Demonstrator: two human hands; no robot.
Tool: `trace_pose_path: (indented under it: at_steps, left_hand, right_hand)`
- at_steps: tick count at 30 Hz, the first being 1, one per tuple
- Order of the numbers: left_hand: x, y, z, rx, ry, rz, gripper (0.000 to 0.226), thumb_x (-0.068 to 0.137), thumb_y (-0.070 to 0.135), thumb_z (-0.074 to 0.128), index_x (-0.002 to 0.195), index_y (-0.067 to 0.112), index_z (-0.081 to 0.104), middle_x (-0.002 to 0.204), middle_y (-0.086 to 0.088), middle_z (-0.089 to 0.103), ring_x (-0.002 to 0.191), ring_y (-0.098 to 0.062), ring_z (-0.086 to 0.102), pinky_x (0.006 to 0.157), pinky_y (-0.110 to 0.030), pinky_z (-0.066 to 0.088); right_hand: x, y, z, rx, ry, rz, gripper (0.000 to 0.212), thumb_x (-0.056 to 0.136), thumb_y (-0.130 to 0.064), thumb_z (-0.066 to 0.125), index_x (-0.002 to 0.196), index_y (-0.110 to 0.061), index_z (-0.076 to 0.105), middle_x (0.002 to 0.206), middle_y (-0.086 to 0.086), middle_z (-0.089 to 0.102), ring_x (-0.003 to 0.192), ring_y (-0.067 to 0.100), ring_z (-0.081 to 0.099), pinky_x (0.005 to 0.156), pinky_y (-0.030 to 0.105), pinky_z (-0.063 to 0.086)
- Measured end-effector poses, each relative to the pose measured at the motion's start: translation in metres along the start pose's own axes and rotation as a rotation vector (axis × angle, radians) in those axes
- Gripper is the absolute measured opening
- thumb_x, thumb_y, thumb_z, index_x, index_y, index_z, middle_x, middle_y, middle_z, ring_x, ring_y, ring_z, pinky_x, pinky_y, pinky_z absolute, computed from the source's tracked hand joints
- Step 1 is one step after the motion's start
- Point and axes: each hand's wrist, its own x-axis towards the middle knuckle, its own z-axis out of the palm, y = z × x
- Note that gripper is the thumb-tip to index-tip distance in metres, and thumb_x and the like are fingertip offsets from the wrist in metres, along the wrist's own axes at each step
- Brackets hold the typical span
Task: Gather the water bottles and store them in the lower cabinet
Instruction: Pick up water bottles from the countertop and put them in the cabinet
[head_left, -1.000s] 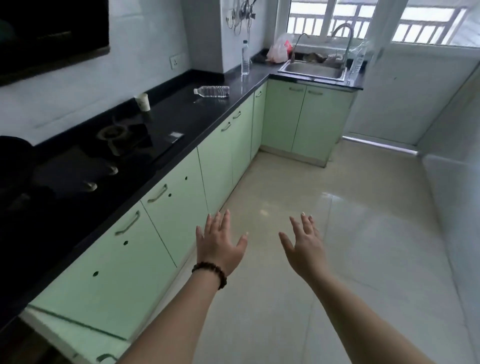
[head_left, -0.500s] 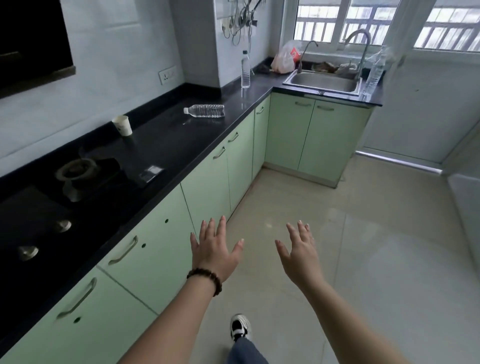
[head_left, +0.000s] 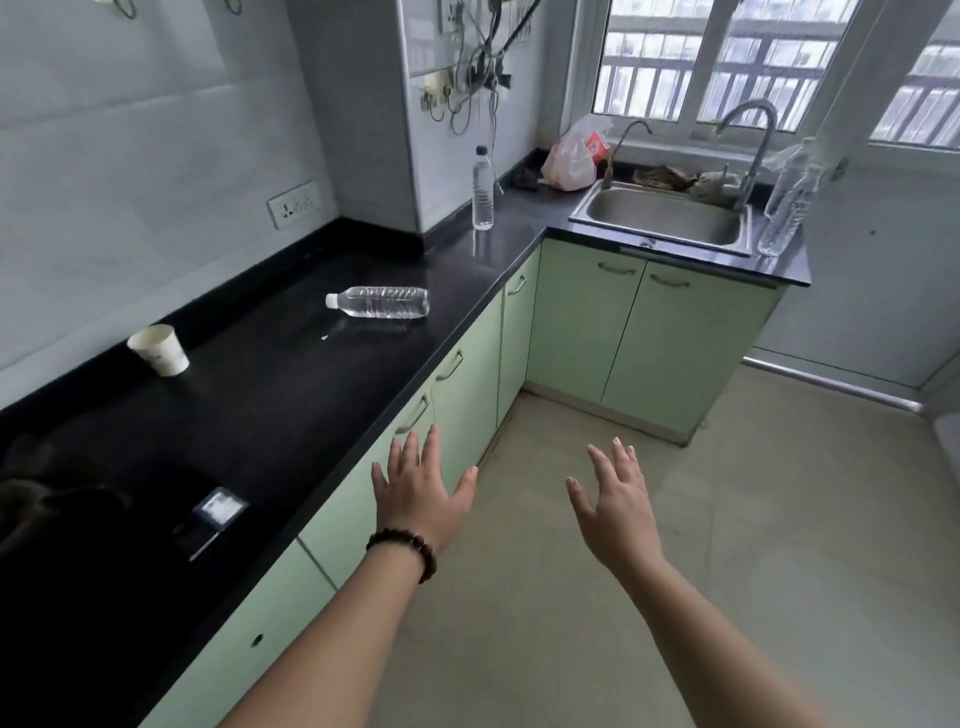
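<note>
Black stone table (head_left: 291, 415) carries all bottles; none gathered, green lower cabinet doors (head_left: 587, 317) all closed. Whole task left, by my judgement. Count: three water bottles. Lying bottle (head_left: 382, 302) mid-table, near front edge. Upright bottle (head_left: 482, 188) at inner corner by wall. Third bottle (head_left: 787, 200) at far right end, just beside sink (head_left: 660, 221). One paper cup (head_left: 160, 349) near back edge. Left hand (head_left: 422, 493) and right hand (head_left: 618, 506) spread wide, holding nothing, out over floor beside table front.
</note>
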Motion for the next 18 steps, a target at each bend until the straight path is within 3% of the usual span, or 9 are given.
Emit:
trace_pose_path:
  at_steps: [7,18]
  left_hand:
    - [0.113,0.022,0.030,0.002,0.031,-0.070,0.074,0.091,0.057,0.040,0.152,0.023,0.016,0.158,-0.008,0.019,0.147,-0.027,0.007,0.117,-0.052,0.008]
    - [0.303,0.090,0.062,-0.041,0.131,-0.317,0.073,0.091,0.055,0.044,0.152,0.025,0.017,0.158,-0.008,0.019,0.146,-0.029,0.010,0.116,-0.050,0.016]
  right_hand:
    - [0.132,0.015,0.010,0.009,-0.044,-0.040,0.061,0.095,-0.042,0.049,0.148,-0.020,0.029,0.161,0.004,0.007,0.148,0.016,-0.004,0.120,0.034,0.006]
    - [0.401,0.017,-0.007,-0.022,-0.140,-0.284,0.062,0.093,-0.041,0.052,0.147,-0.020,0.032,0.160,0.005,0.008,0.148,0.018,-0.003,0.120,0.037,0.009]
